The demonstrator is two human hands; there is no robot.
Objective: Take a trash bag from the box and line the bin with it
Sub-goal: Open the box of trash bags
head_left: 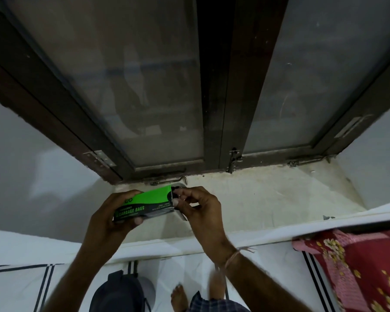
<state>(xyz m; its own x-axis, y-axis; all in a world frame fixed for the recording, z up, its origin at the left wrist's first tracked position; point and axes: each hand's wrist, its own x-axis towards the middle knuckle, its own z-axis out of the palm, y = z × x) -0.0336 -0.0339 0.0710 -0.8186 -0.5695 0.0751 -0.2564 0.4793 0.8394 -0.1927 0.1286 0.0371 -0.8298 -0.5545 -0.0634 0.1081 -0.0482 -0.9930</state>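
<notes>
A green and black box of garbage bags (149, 202) is held level above the window sill. My left hand (115, 216) wraps its left end, thumb under the front. At the open right end my right hand (198, 206) pinches something dark, a black bag edge (175, 192) peeking out of the flap. The dark grey bin (119, 293) stands on the floor at the bottom left of centre, its rim partly cut off by the frame.
A pale stone window sill (268, 199) runs below a dark wooden window (214, 86) with latches. A red floral cloth (358, 266) lies at the right. My bare foot (179, 298) is on the white striped floor covering (20, 278).
</notes>
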